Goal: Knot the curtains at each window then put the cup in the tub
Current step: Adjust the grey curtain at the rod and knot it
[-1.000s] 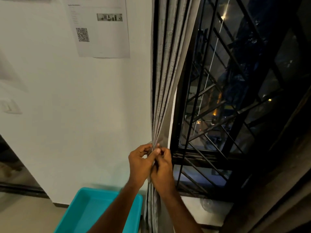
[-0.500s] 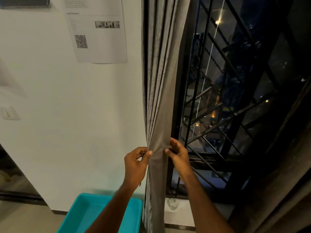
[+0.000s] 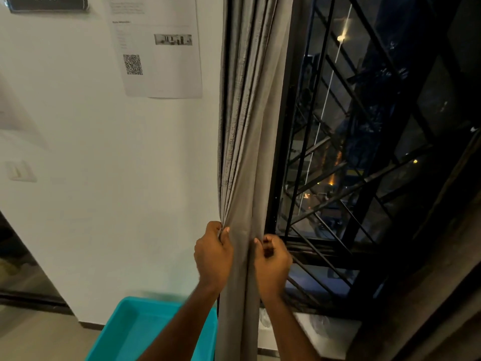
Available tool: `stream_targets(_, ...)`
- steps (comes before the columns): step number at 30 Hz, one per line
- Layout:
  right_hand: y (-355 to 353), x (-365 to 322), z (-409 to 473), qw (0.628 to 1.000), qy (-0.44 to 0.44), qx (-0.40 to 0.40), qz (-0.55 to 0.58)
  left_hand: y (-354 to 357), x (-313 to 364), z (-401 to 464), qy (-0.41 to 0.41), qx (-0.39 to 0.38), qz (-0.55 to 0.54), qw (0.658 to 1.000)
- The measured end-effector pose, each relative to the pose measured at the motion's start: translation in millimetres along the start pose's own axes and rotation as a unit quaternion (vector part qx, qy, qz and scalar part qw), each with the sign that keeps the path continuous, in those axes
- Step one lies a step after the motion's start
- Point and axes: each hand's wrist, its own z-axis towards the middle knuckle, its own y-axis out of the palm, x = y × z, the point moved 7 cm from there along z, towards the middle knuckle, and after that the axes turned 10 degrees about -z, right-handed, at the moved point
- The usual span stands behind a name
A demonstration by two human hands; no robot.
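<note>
We could read only part of a dark sign (image 3: 48, 3), "WS"; the sheet (image 3: 158, 48) bore a QR code. The teal tub (image 3: 125, 332) below showed nothing inside. Our left hand (image 3: 213, 256) and right hand (image 3: 272, 261) pinched the grey curtain (image 3: 244, 157) at either edge, beside the barred window (image 3: 364, 152).

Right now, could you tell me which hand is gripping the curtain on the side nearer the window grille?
The right hand: it pinches the curtain edge beside the grille, while the left hand grips the wall-side folds.
</note>
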Motion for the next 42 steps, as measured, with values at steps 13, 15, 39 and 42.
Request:
stream_targets(13, 36, -42, -31, 0.99, -0.099, -0.095, -0.016, 4, -7, -7, -0.032, -0.05, -0.123, 0.991)
stream_targets(15, 39, -44, -30, 0.99, -0.091, -0.106, 0.005, 4, -9, -7, -0.041, -0.071, -0.144, 0.986)
stream_targets(39, -7, -9, 42, 0.998, -0.015, 0.034, 0.048, 4, -13, -3, -0.066, -0.104, -0.147, 0.982)
stream_targets(42, -12, -6, 25, 0.995, -0.022, 0.076, 0.052, 2, -14, -2, -0.047, -0.087, -0.133, 0.986)
